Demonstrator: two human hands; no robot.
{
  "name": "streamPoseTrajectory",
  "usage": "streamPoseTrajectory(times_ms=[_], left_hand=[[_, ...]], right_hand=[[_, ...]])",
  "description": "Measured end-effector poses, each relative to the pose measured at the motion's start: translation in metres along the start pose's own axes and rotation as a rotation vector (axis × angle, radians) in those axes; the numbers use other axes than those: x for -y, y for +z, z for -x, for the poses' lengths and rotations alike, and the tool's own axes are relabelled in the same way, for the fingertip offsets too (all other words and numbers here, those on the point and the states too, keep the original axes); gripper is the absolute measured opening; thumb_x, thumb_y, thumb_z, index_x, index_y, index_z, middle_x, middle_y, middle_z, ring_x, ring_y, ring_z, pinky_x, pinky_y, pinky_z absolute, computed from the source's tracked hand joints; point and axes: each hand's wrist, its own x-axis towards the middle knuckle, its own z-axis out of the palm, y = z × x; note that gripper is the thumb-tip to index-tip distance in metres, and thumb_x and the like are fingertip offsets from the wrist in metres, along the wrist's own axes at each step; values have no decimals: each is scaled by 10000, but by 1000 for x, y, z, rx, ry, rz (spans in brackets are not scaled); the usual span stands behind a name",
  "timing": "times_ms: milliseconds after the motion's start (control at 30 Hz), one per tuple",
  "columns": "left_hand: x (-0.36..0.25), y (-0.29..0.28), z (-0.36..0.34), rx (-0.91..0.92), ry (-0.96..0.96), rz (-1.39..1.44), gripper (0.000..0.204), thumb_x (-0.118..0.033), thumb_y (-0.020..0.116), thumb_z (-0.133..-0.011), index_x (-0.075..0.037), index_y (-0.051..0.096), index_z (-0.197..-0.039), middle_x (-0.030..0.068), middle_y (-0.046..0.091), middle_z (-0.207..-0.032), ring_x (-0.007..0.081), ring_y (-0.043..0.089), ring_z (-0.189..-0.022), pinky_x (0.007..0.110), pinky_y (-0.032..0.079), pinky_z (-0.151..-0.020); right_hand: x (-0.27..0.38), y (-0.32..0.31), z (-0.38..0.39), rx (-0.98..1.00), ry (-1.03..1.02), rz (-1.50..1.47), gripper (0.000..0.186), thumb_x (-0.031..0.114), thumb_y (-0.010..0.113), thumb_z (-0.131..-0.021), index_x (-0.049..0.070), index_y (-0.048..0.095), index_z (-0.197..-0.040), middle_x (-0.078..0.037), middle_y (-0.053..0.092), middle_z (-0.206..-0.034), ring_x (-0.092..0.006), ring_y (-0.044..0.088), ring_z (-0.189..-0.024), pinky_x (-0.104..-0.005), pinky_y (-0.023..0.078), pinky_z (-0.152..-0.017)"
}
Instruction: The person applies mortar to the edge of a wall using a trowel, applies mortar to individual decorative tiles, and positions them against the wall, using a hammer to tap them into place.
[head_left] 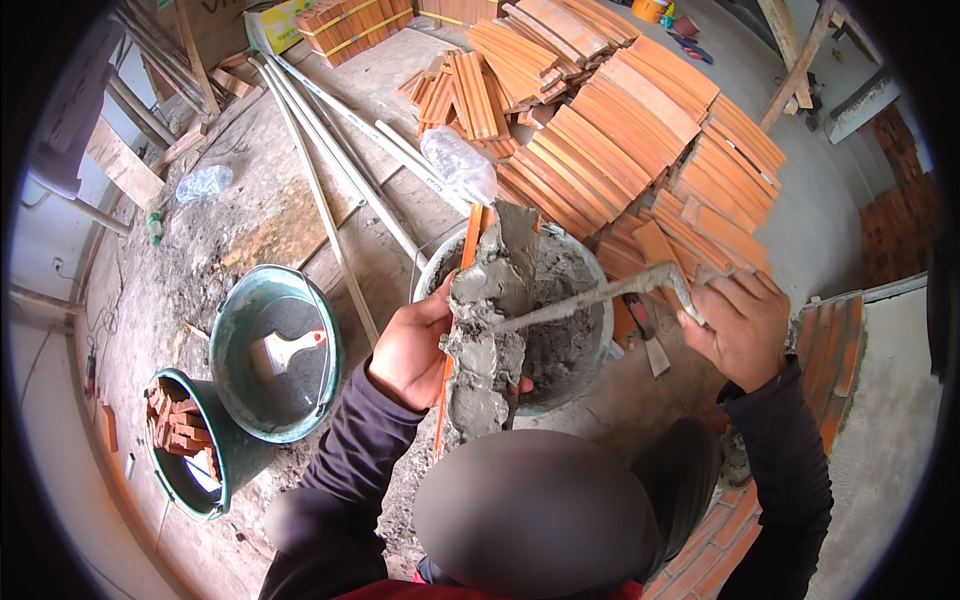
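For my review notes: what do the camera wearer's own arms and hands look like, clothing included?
The left hand and right hand are bare, without gloves. The left sleeve is dark with a purplish tint; the right sleeve looks similarly dark. Both are long and wrinkled, with no clear markings.

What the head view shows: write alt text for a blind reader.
A person's left grip holds a mortar-coated orange brick over a mortar bucket; the right grip holds a trowel against it. Stacked orange bricks and two green buckets stand nearby.
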Motion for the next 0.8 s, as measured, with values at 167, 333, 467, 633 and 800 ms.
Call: streamPoseTrajectory(times_ms=[167, 333, 467, 633, 800], left_hand=[[5, 0, -3, 54, 41, -105, 509, -378, 306, -1103, -76, 355, -1510, 177, 555, -1396, 375, 600, -1209, 629, 457, -1045], [6, 1, -3, -64, 95, -74, 619, -506, 318, -1074, -62, 399, -1498, 221, 581, -1369, 461, 614, -1159, 759, 428, -967], [9, -5, -8, -167, 236, -288, 650, -529, 320, -1078, -30, 408, -1485, 167, 574, -1393, 319, 588, -1232, 485, 454, -1088], [11, -3, -5, 1, 156, -213, 697, -567, 323, -1066, -19, 408, -1489, 163, 567, -1410, 289, 562, -1270, 437, 443, -1100], [14, 6, -9, -229, 292, -366, 757, -599, 329, -1050, 15, 397, -1486, 174, 569, -1406, 333, 575, -1238, 504, 438, -1066]], right_hand=[[-4, -3, -9, 30, 128, -54, 213, 267, 759, -775, 102, 634, -824, -46, 605, -757, -286, 589, -705, -412, 446, -630], [3, -17, -16, 169, 75, -158, 199, 253, 754, -782, 103, 625, -811, -54, 598, -721, -291, 606, -674, -423, 456, -609], [13, -26, -23, 183, 47, -33, 190, 241, 744, -785, 104, 613, -784, -54, 594, -710, -294, 609, -672, -421, 465, -608], [4, -23, -34, 147, 117, 13, 186, 228, 732, -798, 97, 604, -764, -69, 597, -710, -311, 607, -663, -427, 467, -597], [9, -29, -36, 315, 284, -230, 177, 205, 690, -864, 47, 639, -802, -132, 616, -714, -351, 615, -682, -448, 465, -607]])
